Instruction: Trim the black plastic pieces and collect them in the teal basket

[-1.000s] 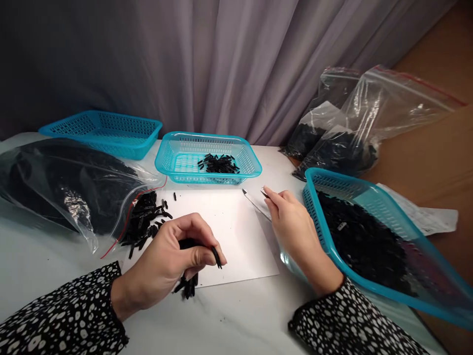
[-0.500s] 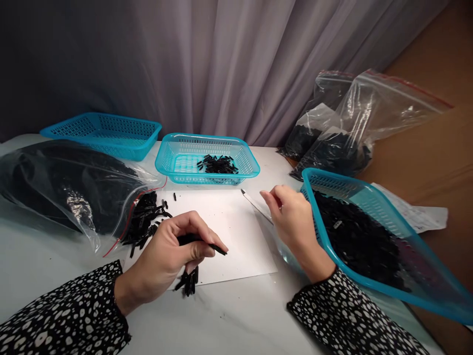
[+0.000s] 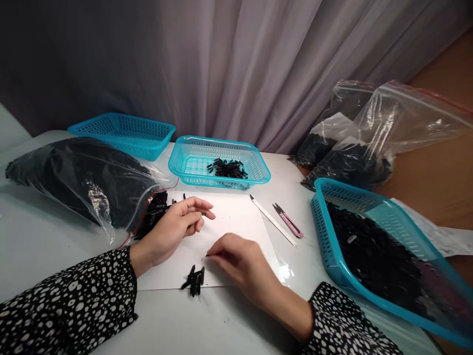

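Observation:
My left hand (image 3: 179, 228) is above the white paper (image 3: 236, 214), its fingers loosely curled and apart with no piece plainly held. Next to it, a pile of small black pieces (image 3: 157, 207) lies at the mouth of a plastic bag (image 3: 92, 185). My right hand (image 3: 246, 264) is low over the paper, thumb and forefinger pinched together. A tiny dark tip (image 3: 207, 255) shows at those fingers; its kind is mostly hidden. Just left of that hand, a small heap of slim black pieces (image 3: 194, 280) lies across the paper's front edge.
A blue basket (image 3: 177, 170) with some black pieces stands behind the paper, another blue basket (image 3: 155, 153) at back left. Black pieces fill a large basket (image 3: 320, 231) at right. A white pen-like tool (image 3: 273, 220) and thread snips (image 3: 290, 222) lie between. Zip bags (image 3: 347, 153) stand behind.
The black piece in my left hand is no longer visible there, and its fingers have loosened. My right hand has moved left and nearer, uncovering the snips. The whole view has shifted slightly.

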Demonstrator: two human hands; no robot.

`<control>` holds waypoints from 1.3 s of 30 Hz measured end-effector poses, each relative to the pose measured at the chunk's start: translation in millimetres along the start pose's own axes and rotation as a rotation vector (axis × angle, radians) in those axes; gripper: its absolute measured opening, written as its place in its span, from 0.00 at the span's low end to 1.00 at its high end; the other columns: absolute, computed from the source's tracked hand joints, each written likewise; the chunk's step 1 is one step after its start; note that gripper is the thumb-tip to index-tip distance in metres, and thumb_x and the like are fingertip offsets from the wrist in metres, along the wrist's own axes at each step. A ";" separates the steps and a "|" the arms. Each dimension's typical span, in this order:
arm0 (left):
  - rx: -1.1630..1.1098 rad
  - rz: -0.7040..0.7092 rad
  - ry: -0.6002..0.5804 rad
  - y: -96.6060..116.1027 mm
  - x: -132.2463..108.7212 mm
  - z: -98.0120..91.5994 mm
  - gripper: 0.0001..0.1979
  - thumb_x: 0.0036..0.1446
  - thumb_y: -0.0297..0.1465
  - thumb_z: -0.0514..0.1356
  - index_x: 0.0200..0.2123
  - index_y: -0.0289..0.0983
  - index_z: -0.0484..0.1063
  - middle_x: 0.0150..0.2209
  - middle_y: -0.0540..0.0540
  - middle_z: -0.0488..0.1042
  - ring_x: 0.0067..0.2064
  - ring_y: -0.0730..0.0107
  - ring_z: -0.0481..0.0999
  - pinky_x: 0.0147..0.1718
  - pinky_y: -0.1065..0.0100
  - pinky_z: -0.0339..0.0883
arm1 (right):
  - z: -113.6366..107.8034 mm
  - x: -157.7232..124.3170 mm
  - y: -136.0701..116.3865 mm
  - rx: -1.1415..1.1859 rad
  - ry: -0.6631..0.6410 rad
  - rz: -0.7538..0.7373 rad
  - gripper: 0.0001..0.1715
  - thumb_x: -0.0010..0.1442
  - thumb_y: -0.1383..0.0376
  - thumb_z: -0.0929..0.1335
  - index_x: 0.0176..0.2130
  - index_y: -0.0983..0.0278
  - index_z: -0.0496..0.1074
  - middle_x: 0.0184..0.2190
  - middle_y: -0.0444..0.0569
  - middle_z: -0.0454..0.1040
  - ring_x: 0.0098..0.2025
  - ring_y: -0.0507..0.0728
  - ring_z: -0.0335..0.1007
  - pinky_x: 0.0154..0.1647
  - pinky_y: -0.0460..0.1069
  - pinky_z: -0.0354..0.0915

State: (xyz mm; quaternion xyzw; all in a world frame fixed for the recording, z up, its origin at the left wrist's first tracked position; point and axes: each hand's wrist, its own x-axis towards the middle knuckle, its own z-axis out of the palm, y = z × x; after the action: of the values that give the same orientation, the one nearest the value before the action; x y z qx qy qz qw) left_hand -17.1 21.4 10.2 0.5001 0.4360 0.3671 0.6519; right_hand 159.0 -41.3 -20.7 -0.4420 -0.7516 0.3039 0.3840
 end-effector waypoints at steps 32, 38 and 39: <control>0.706 0.712 0.154 -18.2 -2.5 -0.7 0.18 0.62 0.22 0.60 0.53 0.41 0.70 0.37 0.52 0.84 0.31 0.76 0.81 0.30 0.76 0.71 | -9.4 35.6 24.0 0.057 0.297 -0.227 0.07 0.61 0.73 0.72 0.40 0.62 0.75 0.34 0.48 0.78 0.38 0.58 0.74 0.40 0.55 0.67; 0.637 0.632 0.137 -16.5 -5.1 -0.8 0.13 0.63 0.28 0.61 0.51 0.40 0.70 0.33 0.52 0.83 0.26 0.76 0.76 0.28 0.74 0.68 | -9.4 33.8 24.1 0.035 0.348 -0.263 0.08 0.62 0.74 0.71 0.39 0.62 0.78 0.31 0.46 0.76 0.34 0.57 0.72 0.37 0.54 0.64; 0.589 0.566 0.120 -15.5 -5.4 -1.0 0.11 0.64 0.32 0.61 0.49 0.40 0.70 0.29 0.52 0.81 0.23 0.76 0.73 0.26 0.74 0.65 | -9.4 33.7 24.0 0.056 0.355 -0.252 0.07 0.61 0.73 0.72 0.38 0.62 0.78 0.30 0.46 0.76 0.33 0.56 0.72 0.37 0.53 0.64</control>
State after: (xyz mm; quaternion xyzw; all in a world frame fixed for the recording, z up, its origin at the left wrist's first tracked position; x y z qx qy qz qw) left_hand -19.3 13.3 -3.9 0.7431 0.4049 0.4199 0.3279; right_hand 166.7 0.2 -24.5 -0.3803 -0.7127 0.1914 0.5574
